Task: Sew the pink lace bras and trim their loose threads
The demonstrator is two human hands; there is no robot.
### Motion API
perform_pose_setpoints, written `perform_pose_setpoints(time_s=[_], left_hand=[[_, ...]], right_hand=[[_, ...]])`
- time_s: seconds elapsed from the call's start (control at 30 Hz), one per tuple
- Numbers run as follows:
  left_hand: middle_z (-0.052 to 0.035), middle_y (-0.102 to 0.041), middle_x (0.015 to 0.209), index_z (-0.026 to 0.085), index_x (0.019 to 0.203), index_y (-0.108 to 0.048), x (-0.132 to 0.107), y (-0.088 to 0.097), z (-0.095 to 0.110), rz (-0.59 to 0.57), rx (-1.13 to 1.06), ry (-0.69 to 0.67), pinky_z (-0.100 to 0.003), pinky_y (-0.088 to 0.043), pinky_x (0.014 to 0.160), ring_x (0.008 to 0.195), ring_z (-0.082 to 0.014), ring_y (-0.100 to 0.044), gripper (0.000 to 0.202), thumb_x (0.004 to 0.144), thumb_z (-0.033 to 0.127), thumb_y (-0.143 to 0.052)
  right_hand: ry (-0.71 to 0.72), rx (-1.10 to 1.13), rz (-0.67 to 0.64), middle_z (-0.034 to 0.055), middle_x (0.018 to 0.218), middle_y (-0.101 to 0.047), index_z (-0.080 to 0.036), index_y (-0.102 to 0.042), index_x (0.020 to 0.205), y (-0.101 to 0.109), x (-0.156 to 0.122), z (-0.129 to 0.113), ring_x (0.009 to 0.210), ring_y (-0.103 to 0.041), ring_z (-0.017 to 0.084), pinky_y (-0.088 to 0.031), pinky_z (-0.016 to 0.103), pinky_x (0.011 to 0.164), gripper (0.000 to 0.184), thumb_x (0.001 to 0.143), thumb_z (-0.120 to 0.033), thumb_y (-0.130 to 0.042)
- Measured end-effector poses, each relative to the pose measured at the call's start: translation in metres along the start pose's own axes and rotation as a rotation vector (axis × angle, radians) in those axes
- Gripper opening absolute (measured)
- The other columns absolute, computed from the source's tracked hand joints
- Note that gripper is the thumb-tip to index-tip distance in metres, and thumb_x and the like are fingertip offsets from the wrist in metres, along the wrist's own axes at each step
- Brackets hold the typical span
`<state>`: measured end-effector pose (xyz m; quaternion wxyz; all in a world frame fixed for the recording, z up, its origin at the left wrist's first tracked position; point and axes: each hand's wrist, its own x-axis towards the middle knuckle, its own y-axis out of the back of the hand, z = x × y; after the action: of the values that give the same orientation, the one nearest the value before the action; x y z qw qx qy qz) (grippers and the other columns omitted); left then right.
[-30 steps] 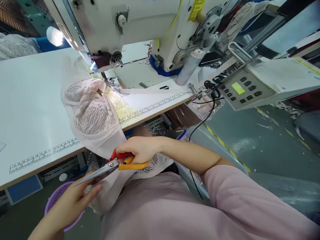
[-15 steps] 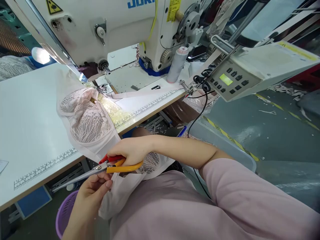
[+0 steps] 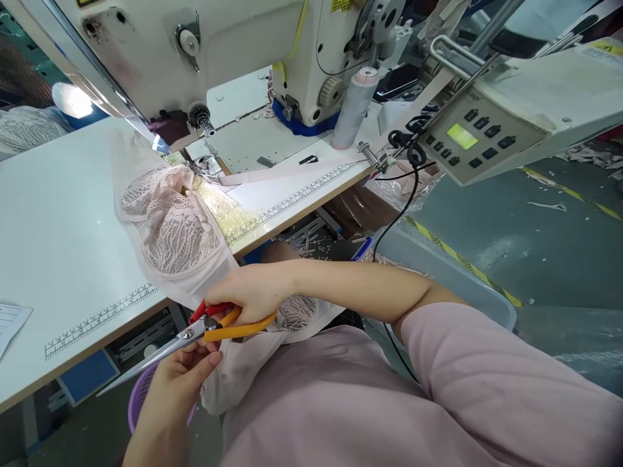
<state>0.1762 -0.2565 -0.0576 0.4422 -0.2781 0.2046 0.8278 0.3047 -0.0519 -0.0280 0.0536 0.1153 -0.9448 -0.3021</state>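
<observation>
My right hand (image 3: 250, 292) is closed around a pair of scissors (image 3: 163, 355) with orange handles and a red grip part. Their long blades point down to the left, over my left hand, and look nearly closed. My left hand (image 3: 187, 373) pinches the edge of a pale pink lace bra (image 3: 238, 376) just below the scissors' pivot. Part of the bra lies in my lap. One lace cup (image 3: 180, 233) rests on the table near the sewing machine's presser foot (image 3: 207, 170). My right-hand fingertips are partly hidden.
The white sewing machine (image 3: 253, 39) stands at the back of the table (image 3: 63, 227), which has ruler markings along its edge. A thread cone (image 3: 355, 107) and control box (image 3: 487, 136) are on the right. Below are a purple basket (image 3: 139, 399) and a grey bin (image 3: 487, 308).
The view has shifted slightly, with the machine sitting higher in it. The scissors' blades tilt a little further down. Both hands keep their hold.
</observation>
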Motion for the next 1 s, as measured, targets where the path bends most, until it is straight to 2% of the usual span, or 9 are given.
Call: perform_pose_setpoints(time_s=[0.23, 0.4, 0.5, 0.57, 0.63, 0.73, 0.8, 0.9, 1.0], left_hand=[[-0.0005, -0.061, 0.058, 0.015, 0.062, -0.069, -0.004, -0.004, 0.002, 0.076, 0.036, 0.053, -0.019, -0.047, 0.055, 0.057, -0.0118, -0.055, 0.035, 0.044, 0.037, -0.088], [-0.0056, -0.068, 0.072, 0.015, 0.079, -0.069, -0.006, -0.010, -0.001, 0.127, 0.103, 0.031, -0.029, -0.051, 0.070, 0.088, -0.0261, -0.063, 0.045, 0.048, 0.045, -0.085], [-0.0087, -0.071, 0.081, 0.015, 0.079, -0.071, -0.008, -0.014, -0.002, 0.113, 0.103, 0.033, -0.034, -0.051, 0.076, 0.092, -0.0290, -0.062, 0.045, 0.048, 0.045, -0.084], [-0.0085, -0.071, 0.081, 0.015, 0.077, -0.072, -0.010, -0.018, -0.003, 0.099, 0.050, 0.025, -0.033, -0.051, 0.073, 0.084, -0.0263, -0.063, 0.042, 0.048, 0.042, -0.085], [-0.0070, -0.070, 0.076, 0.015, 0.073, -0.072, -0.014, -0.023, -0.003, 0.079, -0.021, 0.032, -0.027, -0.050, 0.063, 0.071, -0.0205, -0.061, 0.036, 0.051, 0.041, -0.084], [-0.0022, -0.064, 0.064, 0.015, 0.066, -0.069, -0.020, -0.030, -0.005, 0.077, -0.088, -0.030, -0.019, -0.043, 0.052, 0.057, -0.0126, -0.054, 0.032, 0.057, 0.043, -0.081], [-0.0009, -0.061, 0.061, 0.015, 0.064, -0.068, -0.022, -0.033, -0.007, 0.093, -0.099, -0.090, -0.018, -0.040, 0.051, 0.056, -0.0112, -0.051, 0.032, 0.057, 0.044, -0.080], [-0.0011, -0.059, 0.061, 0.016, 0.063, -0.067, -0.023, -0.037, -0.007, 0.101, -0.088, -0.095, -0.018, -0.040, 0.051, 0.056, -0.0115, -0.050, 0.033, 0.058, 0.046, -0.079], [-0.0012, -0.058, 0.059, 0.015, 0.064, -0.067, -0.025, -0.039, -0.007, 0.104, -0.063, -0.079, -0.018, -0.039, 0.049, 0.053, -0.0110, -0.050, 0.032, 0.060, 0.045, -0.078]], right_hand=[[0.019, 0.028, -0.004, -0.0032, 0.072, -0.046, -0.018, -0.034, 0.072, -0.001, -0.001, 0.001, 0.064, -0.041, 0.010, -0.030, 0.023, 0.059, 0.025, 0.076, -0.013, -0.058], [0.022, 0.043, 0.009, 0.0003, 0.086, -0.054, -0.016, -0.042, 0.080, -0.003, -0.002, 0.002, 0.074, -0.047, 0.011, -0.032, 0.023, 0.060, 0.017, 0.075, -0.009, -0.056], [0.002, 0.073, 0.023, 0.0010, 0.090, -0.057, -0.016, -0.045, 0.083, -0.005, -0.006, 0.001, 0.077, -0.050, 0.012, -0.034, 0.022, 0.061, 0.017, 0.075, -0.012, -0.059], [-0.011, 0.130, 0.104, 0.0015, 0.093, -0.058, -0.016, -0.045, 0.084, -0.010, -0.014, 0.000, 0.079, -0.052, 0.012, -0.037, 0.021, 0.063, 0.018, 0.074, -0.011, -0.060], [-0.022, 0.171, 0.282, 0.0032, 0.095, -0.057, -0.016, -0.045, 0.087, -0.018, -0.026, -0.003, 0.082, -0.052, 0.013, -0.039, 0.021, 0.067, 0.020, 0.074, -0.010, -0.059], [-0.066, 0.141, 0.509, 0.0053, 0.089, -0.054, -0.016, -0.044, 0.086, -0.036, -0.051, -0.006, 0.078, -0.048, 0.015, -0.040, 0.025, 0.070, 0.025, 0.073, -0.024, -0.063], [-0.126, 0.131, 0.408, 0.0026, 0.078, -0.051, -0.018, -0.042, 0.077, -0.052, -0.067, -0.005, 0.068, -0.043, 0.014, -0.038, 0.026, 0.064, 0.033, 0.070, -0.038, -0.067], [-0.288, 0.150, 0.084, -0.0013, 0.066, -0.046, -0.019, -0.037, 0.068, -0.076, -0.082, 0.001, 0.057, -0.035, 0.011, -0.030, 0.024, 0.054, 0.045, 0.069, -0.052, -0.067], [-0.437, 0.143, -0.043, -0.0019, 0.065, -0.044, -0.019, -0.037, 0.068, -0.093, -0.088, 0.006, 0.055, -0.033, 0.010, -0.026, 0.023, 0.051, 0.048, 0.072, -0.061, -0.061]])
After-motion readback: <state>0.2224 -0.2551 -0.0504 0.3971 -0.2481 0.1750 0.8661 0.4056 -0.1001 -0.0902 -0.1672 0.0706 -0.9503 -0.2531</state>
